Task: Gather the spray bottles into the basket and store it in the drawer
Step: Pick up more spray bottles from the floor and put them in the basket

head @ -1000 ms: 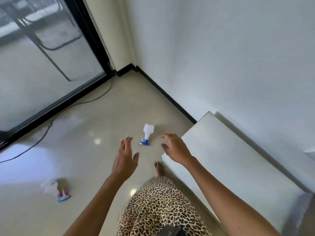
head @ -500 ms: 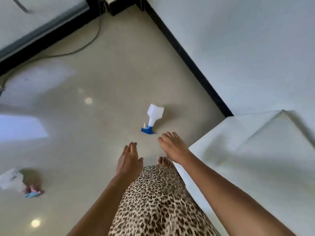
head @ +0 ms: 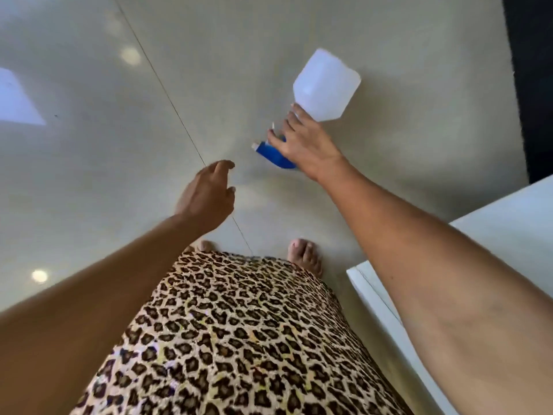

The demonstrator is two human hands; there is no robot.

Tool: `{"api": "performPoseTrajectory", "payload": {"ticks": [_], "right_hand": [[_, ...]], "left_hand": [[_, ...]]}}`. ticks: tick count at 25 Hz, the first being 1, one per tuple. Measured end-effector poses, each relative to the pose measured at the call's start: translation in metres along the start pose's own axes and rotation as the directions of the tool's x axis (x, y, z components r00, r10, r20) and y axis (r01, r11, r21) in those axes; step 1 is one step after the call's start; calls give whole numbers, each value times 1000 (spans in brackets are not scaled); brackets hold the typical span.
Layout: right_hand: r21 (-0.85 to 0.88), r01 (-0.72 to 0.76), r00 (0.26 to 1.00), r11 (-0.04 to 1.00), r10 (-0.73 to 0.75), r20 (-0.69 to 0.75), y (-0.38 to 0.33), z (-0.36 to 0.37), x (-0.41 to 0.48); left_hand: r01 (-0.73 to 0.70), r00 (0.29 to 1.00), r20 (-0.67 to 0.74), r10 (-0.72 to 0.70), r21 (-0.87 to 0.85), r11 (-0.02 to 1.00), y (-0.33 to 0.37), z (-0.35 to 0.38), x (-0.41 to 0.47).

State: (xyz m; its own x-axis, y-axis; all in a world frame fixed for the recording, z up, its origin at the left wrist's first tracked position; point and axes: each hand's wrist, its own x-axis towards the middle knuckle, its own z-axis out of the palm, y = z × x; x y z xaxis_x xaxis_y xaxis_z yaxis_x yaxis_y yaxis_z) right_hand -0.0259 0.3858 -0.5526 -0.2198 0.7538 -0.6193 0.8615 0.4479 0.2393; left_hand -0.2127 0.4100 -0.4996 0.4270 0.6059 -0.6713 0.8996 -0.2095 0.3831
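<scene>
A white spray bottle (head: 326, 85) with a blue trigger head lies on the glossy tiled floor ahead of my feet. My right hand (head: 302, 145) rests over its neck, fingers spread around the blue head; a closed grip cannot be confirmed. My left hand (head: 206, 196) hovers to the left of the bottle, fingers loosely curled, holding nothing. No basket or drawer is in view.
A white cabinet top (head: 508, 235) juts in at the right, its corner close to my right foot (head: 305, 256). A black skirting strip (head: 532, 85) runs along the wall at the far right. Bare floor (head: 119, 145) stretches to the left.
I have bent down toward the floor. My right hand has reached forward onto the blue-headed bottle's neck. The second bottle at the left has dropped out of view.
</scene>
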Motion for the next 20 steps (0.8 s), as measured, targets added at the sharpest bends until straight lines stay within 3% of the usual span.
{"api": "performPoseTrajectory", "payload": {"ticks": [5,7,10,13,15,17,20], "right_hand": [[134,1,999,991,3,-34,10,-9,-5],[333,-34,996,942,61,-71,19,-21,-19],[666,-163,955,728,285,-78,34,-57,-57],[914,-231,839,334,544,13,53,-114,-112],[968,-187,775,168,631,41,66,-160,-154],[984,-126,735,125,678,8,76,-202,-198],[979,-130,603,156,797,-47,104,-277,-290]], "left_hand": [[49,999,-21,-49,-37,998,-1,-9,-9],[57,998,-26,-58,-43,997,9,-25,-17],[43,999,-26,-45,-70,997,35,-62,-36],[-31,999,-39,26,-144,989,83,-118,-67],[-108,994,-47,101,-213,971,127,-161,-95],[-179,983,-89,160,-293,939,170,-197,-128],[-296,952,-188,239,-389,872,239,-260,-195]]}}
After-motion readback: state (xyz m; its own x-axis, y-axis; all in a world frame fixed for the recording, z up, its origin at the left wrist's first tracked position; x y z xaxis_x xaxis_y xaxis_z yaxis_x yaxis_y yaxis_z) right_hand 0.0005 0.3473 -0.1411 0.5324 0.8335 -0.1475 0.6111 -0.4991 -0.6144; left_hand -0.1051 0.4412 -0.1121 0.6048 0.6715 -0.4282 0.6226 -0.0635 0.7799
